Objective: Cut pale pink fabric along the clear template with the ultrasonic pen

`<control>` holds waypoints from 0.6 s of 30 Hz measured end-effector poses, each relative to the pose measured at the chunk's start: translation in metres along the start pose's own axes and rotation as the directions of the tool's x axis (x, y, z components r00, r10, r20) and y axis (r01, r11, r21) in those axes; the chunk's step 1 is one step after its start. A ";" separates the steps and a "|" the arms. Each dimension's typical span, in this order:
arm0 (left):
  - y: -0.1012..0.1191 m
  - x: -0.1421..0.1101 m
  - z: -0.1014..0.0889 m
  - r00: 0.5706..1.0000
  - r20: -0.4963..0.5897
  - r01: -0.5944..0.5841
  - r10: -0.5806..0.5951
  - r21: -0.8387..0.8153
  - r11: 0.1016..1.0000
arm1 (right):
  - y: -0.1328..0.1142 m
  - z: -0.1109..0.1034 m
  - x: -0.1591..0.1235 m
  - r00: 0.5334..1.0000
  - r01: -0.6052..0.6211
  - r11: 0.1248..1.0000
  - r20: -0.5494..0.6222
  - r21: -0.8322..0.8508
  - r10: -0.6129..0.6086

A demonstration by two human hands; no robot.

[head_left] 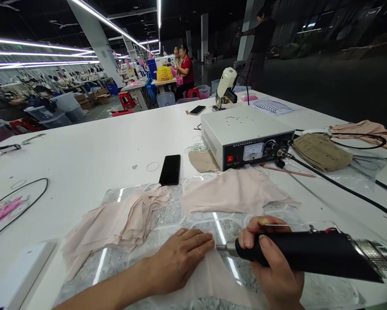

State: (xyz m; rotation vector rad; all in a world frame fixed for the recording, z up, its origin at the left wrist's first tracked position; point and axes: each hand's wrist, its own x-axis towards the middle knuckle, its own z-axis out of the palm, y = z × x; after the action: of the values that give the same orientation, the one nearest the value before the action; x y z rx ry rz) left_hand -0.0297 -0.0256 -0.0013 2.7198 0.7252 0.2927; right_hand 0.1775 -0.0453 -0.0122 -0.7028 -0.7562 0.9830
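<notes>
At the near side of a white worktable (83,159), a clear sheet (170,214) with a speckled look bears the work. Left hand (180,258) lies palm down on a pale pink cloth piece (214,280), fingers straight and together, pressing rather than gripping, by the look of it. Right hand (277,273) is wrapped round a black hand tool (319,254), thumb on the near side; its metal tip (224,247) points at the left fingertips, just beside them.

Progress, judged: one piece being worked, mid-step. Left of it, a layered stack of cloth (116,228), edges fanned; beyond the hands, more pink cloth (228,191) lies near the control box (248,125). Which pile is finished and which waits, cannot tell. No completed seam or cut made out on the piece in hand.

Hard to make out: whether the tip touches cloth or hangs above it. Cloth under the left palm hidden; its near edge runs out of frame. Tool's rear end cut off at right, as is the black cable (342,184) from the box, so their joining is unseen. Meter reading too small.
</notes>
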 end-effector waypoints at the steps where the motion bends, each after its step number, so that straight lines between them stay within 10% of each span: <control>1: 0.000 0.000 0.000 1.000 -0.004 -0.002 0.002 -0.003 1.000 | 0.000 0.000 0.000 1.000 0.003 1.000 0.004 -0.004 -0.003; 18: -0.002 0.009 0.001 0.996 -0.088 -0.034 0.032 -0.017 0.999 | 0.000 -0.006 -0.008 0.997 0.006 0.998 0.082 -0.058 -0.002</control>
State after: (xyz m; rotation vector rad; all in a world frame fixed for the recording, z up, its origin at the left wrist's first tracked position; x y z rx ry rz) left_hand -0.0230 -0.0195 -0.0020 2.7182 0.6975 0.4266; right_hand 0.1798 -0.0539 -0.0177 -0.7146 -0.8602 0.9941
